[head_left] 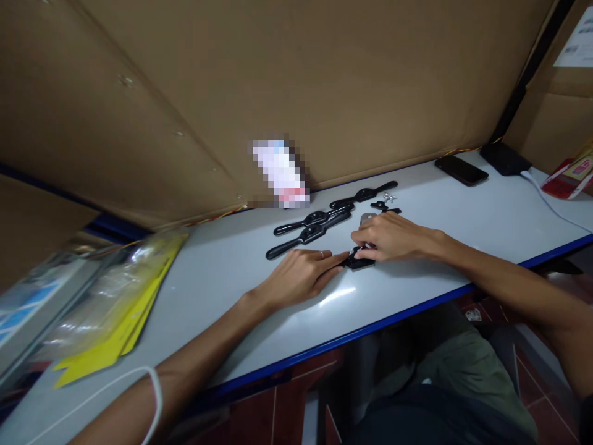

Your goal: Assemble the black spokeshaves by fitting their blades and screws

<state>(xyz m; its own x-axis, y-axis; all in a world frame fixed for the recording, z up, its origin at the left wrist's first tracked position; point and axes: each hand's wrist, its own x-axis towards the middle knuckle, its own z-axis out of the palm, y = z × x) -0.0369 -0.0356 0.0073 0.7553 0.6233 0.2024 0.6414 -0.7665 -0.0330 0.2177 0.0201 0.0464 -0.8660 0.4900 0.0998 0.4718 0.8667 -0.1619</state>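
Note:
A black metal spokeshave (362,264) lies low on the table, partly covered by my hands. My left hand (300,275), with a ring on one finger, holds it at its left end, fingers stretched towards the middle. Over its centre, my right hand (389,238) is closed in a pinch; what sits between the fingertips is hidden. Just behind the right hand, a grey metal blade (367,218) shows in part. Small black parts (380,206) and several silver screws (390,198) lie beyond it. More spokeshaves, a front one (311,233), one behind it (315,218) and a far one (365,195), rest nearby.
A blurred-out upright object (282,173) leans at the cardboard wall (370,80). Back right are a phone (462,170), a black box with a white cable (504,159) and a red package (567,176). Plastic bags (102,296) and yellow sheets (99,352) occupy the left.

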